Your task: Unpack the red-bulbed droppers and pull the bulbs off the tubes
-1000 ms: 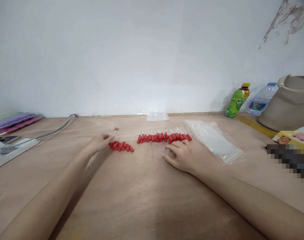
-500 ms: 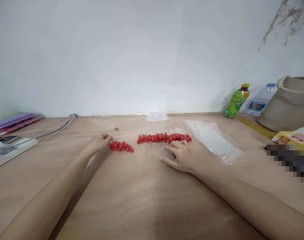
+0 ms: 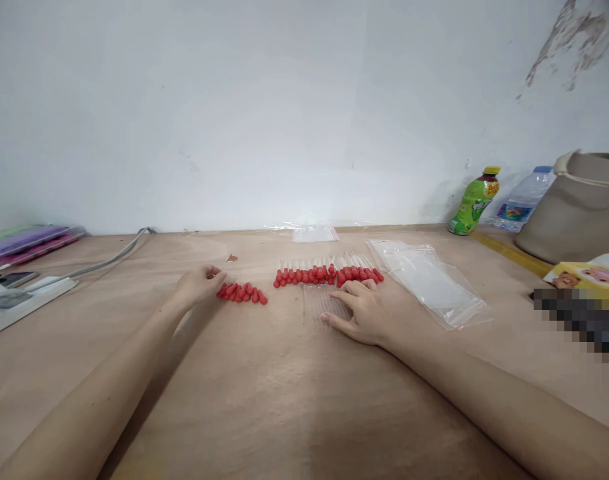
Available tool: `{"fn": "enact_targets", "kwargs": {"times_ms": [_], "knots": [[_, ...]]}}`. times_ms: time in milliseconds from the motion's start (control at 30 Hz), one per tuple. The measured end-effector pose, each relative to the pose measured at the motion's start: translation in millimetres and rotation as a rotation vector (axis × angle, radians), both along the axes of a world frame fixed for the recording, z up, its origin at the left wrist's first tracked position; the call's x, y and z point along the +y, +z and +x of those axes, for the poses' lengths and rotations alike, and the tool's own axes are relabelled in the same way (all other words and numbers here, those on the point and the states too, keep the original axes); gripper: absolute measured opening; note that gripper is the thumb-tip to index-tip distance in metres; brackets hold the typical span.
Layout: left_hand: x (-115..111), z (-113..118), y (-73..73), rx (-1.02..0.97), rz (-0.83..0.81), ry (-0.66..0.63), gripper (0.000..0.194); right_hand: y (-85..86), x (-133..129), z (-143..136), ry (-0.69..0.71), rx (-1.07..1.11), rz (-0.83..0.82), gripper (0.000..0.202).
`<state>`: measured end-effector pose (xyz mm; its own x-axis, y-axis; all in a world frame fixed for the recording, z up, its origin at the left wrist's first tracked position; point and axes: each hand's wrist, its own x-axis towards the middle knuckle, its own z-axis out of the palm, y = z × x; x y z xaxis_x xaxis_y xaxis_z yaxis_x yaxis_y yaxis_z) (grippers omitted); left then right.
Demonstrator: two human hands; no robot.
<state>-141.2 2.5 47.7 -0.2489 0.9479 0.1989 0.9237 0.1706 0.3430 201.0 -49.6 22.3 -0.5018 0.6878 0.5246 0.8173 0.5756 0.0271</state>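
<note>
nearest along the table (image 3: pixel 264 400), both forearms reach forward. the right hand (image 3: pixel 361 313) lies low over the right side of the clear rods (image 3: pixel 315 303), its thumb set well apart from the other fingers; no red piece shows between them. the rods lie side by side, their long axis running away from the body, so they stretch out to the left of the right thumb and index finger, and that hand is much the nearer to them.

a little farther, the small red pile (image 3: pixel 243 293) lies in a short band just right of the left hand (image 3: pixel 199 285), which is the nearer hand to it. the left thumb and fingertips are close together at the pile's left end; whether they are clamped on a piece, i cannot tell. the pieces lean slantwise, side by side.

beyond the rods is the long red row (image 3: pixel 309 275), running left to right, with pale stems (image 3: pixel 351 260) pointing to the wall. the right knuckles are just beside the row's near edge. the bags (image 3: pixel 434 283) lie flat to its right.

farther back are a brown scrap (image 3: pixel 231 258), a small bag (image 3: pixel 314 234), a green bottle (image 3: pixel 471 205) and the wall (image 3: pixel 284 120).
</note>
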Motion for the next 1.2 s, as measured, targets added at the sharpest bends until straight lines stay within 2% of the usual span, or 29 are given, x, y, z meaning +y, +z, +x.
{"fn": "enact_targets", "kwargs": {"times_ms": [100,300,400,567,667,767,867,933,1000,1100,1200], "knots": [[-7,23,3.8,0.094,0.096,-0.042,0.029,7.0,-4,-1,-0.014,-0.017,-0.015,0.038],[-2,72,-6.4,0.178,0.105,-0.317,0.035,18.9,-11,0,-0.017,-0.060,-0.038,0.036],[10,83,-10.3,0.195,0.091,-0.351,0.038,21.3,-12,1,0.001,-0.065,-0.032,0.035],[23,88,-12.3,0.054,-0.013,-0.341,0.031,20.8,-12,3,0.029,-0.012,-0.023,0.033],[25,90,-11.7,0.025,-0.023,-0.296,0.026,13.2,-8,4,0.027,0.050,-0.011,0.033],[19,91,-9.4,0.003,0.008,-0.220,0.026,-4.0,3,5,0.044,0.181,0.030,0.031],[4,90,-9.6,-0.006,0.169,-0.187,0.026,-24.3,17,5,0.080,0.374,0.090,0.031],[-10,90,-13.6,0.000,0.353,-0.275,0.023,-32.9,22,5,0.077,0.442,0.110,0.035],[-25,93,-20.7,0.035,0.487,-0.438,0.019,-34.9,23,5,0.073,0.451,0.143,0.046],[-40,100,-33.8,0.115,0.524,-0.660,0.015,-27.7,17,7,0.104,0.353,0.194,0.057],[-47,109,-44.2,0.139,0.519,-0.779,0.011,-17.1,9,8,0.139,0.182,0.190,0.051]]}}
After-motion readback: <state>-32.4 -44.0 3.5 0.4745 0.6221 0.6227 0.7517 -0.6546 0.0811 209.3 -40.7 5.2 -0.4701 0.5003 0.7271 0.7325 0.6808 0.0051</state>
